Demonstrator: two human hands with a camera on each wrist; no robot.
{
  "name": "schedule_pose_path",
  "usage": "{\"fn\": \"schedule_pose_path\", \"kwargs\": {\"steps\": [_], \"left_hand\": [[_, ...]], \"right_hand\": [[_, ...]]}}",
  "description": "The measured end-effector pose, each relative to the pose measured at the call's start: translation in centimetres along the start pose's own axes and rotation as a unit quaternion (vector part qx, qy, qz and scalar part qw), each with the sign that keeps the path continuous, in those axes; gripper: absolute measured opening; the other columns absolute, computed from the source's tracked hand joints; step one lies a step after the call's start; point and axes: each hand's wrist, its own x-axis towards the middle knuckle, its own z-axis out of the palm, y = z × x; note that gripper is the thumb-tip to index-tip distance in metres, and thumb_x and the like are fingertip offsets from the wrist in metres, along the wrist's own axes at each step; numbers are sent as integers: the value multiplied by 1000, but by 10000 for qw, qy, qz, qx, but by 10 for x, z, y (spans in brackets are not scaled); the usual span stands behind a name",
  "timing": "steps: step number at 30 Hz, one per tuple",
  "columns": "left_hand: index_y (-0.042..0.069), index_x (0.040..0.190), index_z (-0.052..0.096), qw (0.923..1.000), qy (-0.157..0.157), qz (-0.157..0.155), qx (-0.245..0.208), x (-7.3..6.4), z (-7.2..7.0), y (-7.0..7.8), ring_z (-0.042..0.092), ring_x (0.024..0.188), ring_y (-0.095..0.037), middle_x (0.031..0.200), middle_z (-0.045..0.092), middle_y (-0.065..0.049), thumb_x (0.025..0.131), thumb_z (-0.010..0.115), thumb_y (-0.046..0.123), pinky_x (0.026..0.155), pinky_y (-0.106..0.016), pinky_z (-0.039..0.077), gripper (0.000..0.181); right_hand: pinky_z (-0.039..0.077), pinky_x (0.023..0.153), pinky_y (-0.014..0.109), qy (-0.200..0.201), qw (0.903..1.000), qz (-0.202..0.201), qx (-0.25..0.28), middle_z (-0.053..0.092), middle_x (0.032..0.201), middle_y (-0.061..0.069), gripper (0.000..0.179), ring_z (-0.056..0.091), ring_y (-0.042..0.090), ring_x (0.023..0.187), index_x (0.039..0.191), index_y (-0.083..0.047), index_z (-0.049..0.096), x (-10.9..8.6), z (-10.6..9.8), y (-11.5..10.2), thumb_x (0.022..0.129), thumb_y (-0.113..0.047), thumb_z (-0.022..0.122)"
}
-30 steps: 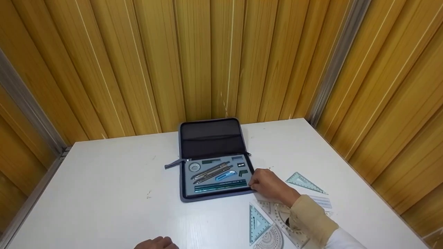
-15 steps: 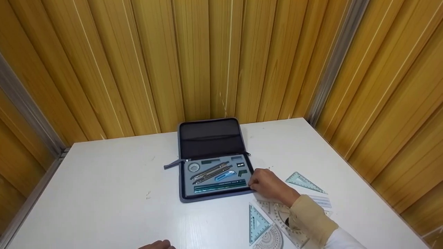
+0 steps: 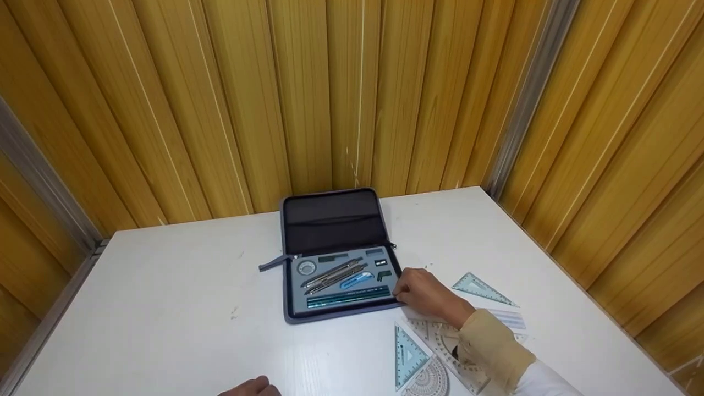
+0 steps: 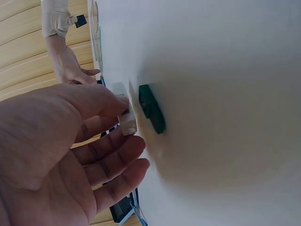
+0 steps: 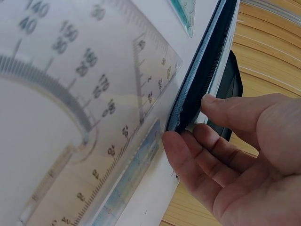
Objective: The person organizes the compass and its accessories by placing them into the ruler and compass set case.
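Note:
A blue-grey zip case (image 3: 289,297) lies unzipped with its lid back. Its grey tray holds teal pencils (image 3: 347,297), two metal compasses (image 3: 334,275), a blue cutter (image 3: 356,280) and a small metal sharpener (image 3: 380,263). My right hand (image 3: 426,291) pinches the case's front right corner; in the right wrist view the thumb (image 5: 221,106) lies at its inner side, fingers outside. My left hand (image 4: 61,141) pinches a small clear-whitish block (image 4: 127,123) between thumb and fingers, close over the table. Beside it lies a small dark green plastic piece (image 4: 151,108).
Under and around my right forearm lie a large clear protractor ruler (image 3: 440,338), a set square (image 3: 410,355), a half-round protractor (image 3: 429,379) and a straight ruler (image 3: 509,318). Another set square (image 3: 481,289) is farther right. Wood-patterned walls (image 3: 330,110) border the white table (image 3: 165,308).
My left hand has drawn slightly down at the front edge of the head view. My right hand keeps its place at the case corner; the whole view shifts slightly.

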Motion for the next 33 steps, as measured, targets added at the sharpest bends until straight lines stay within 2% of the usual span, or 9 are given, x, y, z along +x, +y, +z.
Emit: {"fn": "schedule_pose_path", "kwargs": {"steps": [3, 7, 10, 12, 14, 18, 26, 30, 33], "left_hand": [[11, 82, 73, 9962, -510, -702, -79, 9, -13, 2, 40, 57, 6, 69, 44, 16, 94, 62, 66, 45, -18, 39, 57], [6, 91, 72, 9927, -822, -880, -91, 23, -28, 0, 46, 64, 3, 77, 49, 9, 88, 70, 67, 54, -21, 49, 60], [6, 96, 71, 9906, -825, -1068, -217, 36, -36, 3, 50, 68, 0, 84, 52, 6, 90, 80, 41, 60, -24, 53, 36], [7, 98, 70, 9894, -768, -1204, -258, 45, -40, 6, 51, 70, -1, 87, 52, 6, 87, 83, 20, 62, -24, 54, 21], [8, 97, 70, 9883, -689, -1325, -311, 54, -43, 10, 53, 71, -3, 88, 52, 5, 82, 81, 2, 63, -24, 54, 20], [9, 97, 70, 9852, -647, -1551, -333, 70, -47, 17, 55, 72, -6, 90, 53, 5, 81, 81, -1, 65, -24, 54, 22], [8, 99, 69, 9931, 80, -1147, -210, 96, -48, 23, 60, 80, -9, 95, 58, 1, 85, 76, -1, 69, -25, 55, 19], [8, 103, 70, 9921, 238, -1193, -296, 112, -46, 26, 62, 85, -10, 99, 59, 1, 86, 75, 0, 75, -27, 57, 19], [6, 104, 70, 9935, 396, -1041, -239, 125, -44, 29, 64, 87, -12, 101, 61, -1, 86, 76, 1, 75, -28, 58, 20]], "right_hand": [[57, 84, 38, 0, 10000, 11, -30, 68, 93, 1, 14, 64, 16, 93, 98, -1, 81, -1, 0, 0, 88, 6, 72], [58, 85, 38, -35, 9999, 106, 26, 68, 94, 1, 15, 65, 17, 94, 99, -1, 80, -1, 0, 0, 89, 5, 72], [58, 86, 38, -69, 9997, 214, 65, 68, 96, 0, 16, 65, 16, 94, 101, -2, 81, -1, -1, 0, 90, 4, 71], [58, 86, 37, -89, 9996, 256, 79, 67, 96, -1, 16, 65, 15, 94, 102, -2, 81, -1, -1, 0, 90, 4, 71], [57, 87, 37, -119, 9994, 304, 95, 67, 96, -1, 17, 64, 15, 93, 102, -3, 81, 0, -1, -1, 91, 3, 71], [57, 88, 38, -132, 9995, 287, 64, 67, 97, 0, 16, 65, 17, 95, 102, -3, 81, 0, 0, -2, 90, 3, 71], [57, 89, 39, -125, 9992, 369, 18, 67, 98, 0, 16, 65, 18, 97, 102, -3, 80, -1, 1, -3, 91, 3, 71], [57, 86, 38, -64, 9997, 245, 44, 67, 96, 1, 15, 63, 16, 93, 101, -1, 80, -1, 2, -2, 90, 4, 71], [57, 85, 38, -14, 9998, 214, 42, 67, 96, 2, 16, 63, 16, 92, 100, -1, 80, -1, 2, -2, 89, 5, 71]]}}
